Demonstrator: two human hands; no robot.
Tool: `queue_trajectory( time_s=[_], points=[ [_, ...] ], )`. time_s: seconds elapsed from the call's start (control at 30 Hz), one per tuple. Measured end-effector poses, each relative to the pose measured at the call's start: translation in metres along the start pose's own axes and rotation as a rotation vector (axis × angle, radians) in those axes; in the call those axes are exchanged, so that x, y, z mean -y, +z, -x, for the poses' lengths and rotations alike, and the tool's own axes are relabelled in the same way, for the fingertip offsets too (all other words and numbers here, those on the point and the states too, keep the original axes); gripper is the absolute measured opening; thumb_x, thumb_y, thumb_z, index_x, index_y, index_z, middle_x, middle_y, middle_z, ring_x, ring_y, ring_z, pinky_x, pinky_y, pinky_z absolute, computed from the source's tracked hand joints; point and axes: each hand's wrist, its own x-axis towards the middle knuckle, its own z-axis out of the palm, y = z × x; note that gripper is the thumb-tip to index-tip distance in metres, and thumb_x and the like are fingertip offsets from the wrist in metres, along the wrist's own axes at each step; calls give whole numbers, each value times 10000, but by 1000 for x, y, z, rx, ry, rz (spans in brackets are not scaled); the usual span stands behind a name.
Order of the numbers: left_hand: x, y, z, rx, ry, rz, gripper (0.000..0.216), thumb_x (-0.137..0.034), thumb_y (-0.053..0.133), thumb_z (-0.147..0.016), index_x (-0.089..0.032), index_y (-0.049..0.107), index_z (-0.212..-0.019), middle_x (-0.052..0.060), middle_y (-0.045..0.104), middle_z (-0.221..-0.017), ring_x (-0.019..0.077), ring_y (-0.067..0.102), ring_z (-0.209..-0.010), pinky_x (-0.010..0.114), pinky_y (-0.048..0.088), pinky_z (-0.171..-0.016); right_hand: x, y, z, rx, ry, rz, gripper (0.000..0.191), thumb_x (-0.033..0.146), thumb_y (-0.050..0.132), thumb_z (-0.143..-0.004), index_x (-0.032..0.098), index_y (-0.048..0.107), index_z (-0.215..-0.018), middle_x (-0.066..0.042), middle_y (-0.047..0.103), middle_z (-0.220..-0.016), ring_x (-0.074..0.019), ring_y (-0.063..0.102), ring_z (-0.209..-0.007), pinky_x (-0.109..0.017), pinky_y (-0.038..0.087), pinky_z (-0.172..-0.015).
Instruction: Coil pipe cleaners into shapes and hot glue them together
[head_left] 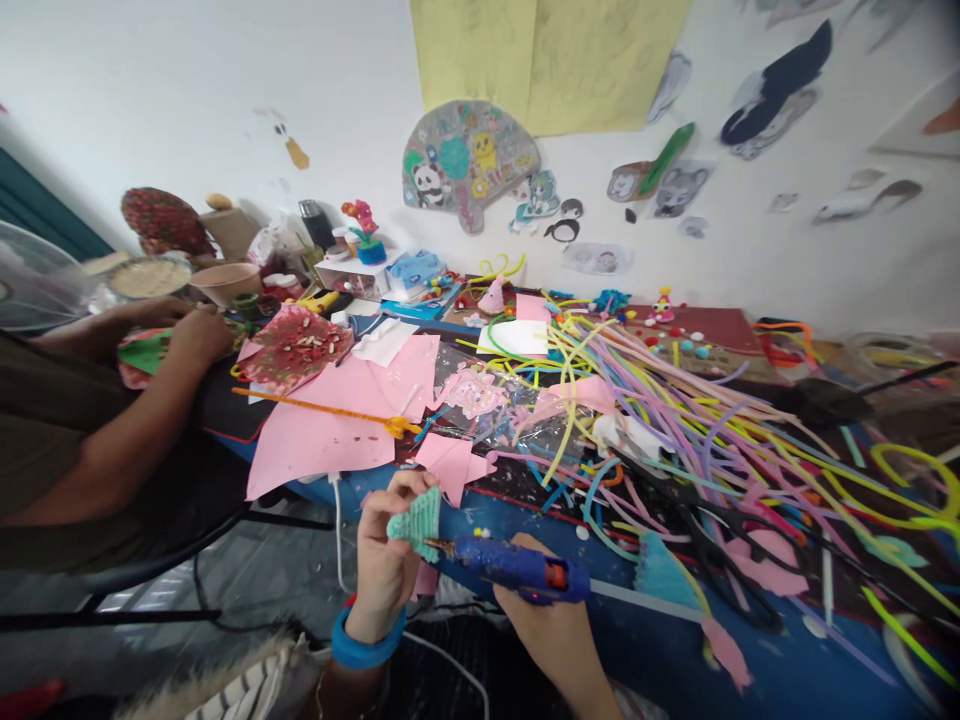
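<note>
At the left of the frame a co-worker's hand (196, 335) rests on craft pieces; low centre, the left hand (381, 572) pinches a green ribbed fan piece (417, 520) between thumb and fingers; the right hand (551, 625), wrapped round a blue glue gun (517, 567), holds its nozzle against the piece's lower edge; gluing seems the step in hand, and calls for a steady tip kept off the fingertips; pipe cleaners (675, 400) sprawl across the right.

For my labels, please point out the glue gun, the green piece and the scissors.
glue gun (517, 568), head view, on its blue body.
green piece (417, 518), head view, on its ribbed middle.
scissors (691, 512), head view, near the pivot.
</note>
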Motion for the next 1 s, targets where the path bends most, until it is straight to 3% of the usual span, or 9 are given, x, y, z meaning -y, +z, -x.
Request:
queue_trajectory(
  time_s=[0.27, 0.57, 1.0],
  points=[
    [-3, -1, -3, -114, 0, -22, 293, -417, 863, -595, -252, 680, -754, 3, 630, -845, 190, 624, -882, 348, 529, -810, -7, -4, -1, 23, -15, 82, 189, 135, 581, -750, 213, 491, -603, 56, 486, -576, -107, 480, -514, -204, 432, -506],
    [-6, -2, -5, -125, 22, -20, 286, -433, 850, -608, -268, 693, -780, 2, 627, -845, 189, 618, -897, 329, 545, -793, -10, -4, 0, 32, -9, 148, 238, 186, 576, -777, 214, 415, -604, 60, 432, -591, -104, 468, -537, -206, 414, -522],
    [-6, 4, -1, -122, -55, -5, 326, -453, 853, -594, -249, 659, -758, 9, 616, -828, 192, 619, -878, 351, 530, -808, -8, -5, -1, 25, -47, 104, 142, 186, 593, -789, 206, 532, -662, 39, 532, -627, -126, 511, -581, -221, 441, -567]
  ],
)
